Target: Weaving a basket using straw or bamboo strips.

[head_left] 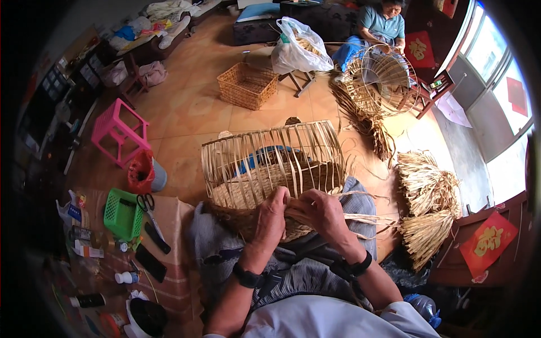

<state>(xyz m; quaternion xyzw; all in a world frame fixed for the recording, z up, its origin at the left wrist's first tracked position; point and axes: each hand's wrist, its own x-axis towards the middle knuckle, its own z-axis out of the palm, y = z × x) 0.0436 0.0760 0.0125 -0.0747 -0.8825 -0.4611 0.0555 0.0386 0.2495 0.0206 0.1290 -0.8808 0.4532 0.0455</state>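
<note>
A partly woven basket lies on its side across my lap, its woven straw wall near me and bare upright stakes fanning over the far side. At its near edge, my left hand is closed, thumb and fingers pinching the straw strands. Right beside it, my right hand is closed round the same strands, with the knuckles almost meeting. Loose straw strands trail out to the right from under my right hand. Something blue shows through the stakes. My fingertips are partly hidden behind the hands.
Straw bundles lie on the floor to the right. Left, a cloth-covered table holds scissors, a green basket and bottles. Beyond are a pink stool, a bin, a wicker basket and a seated person weaving another basket.
</note>
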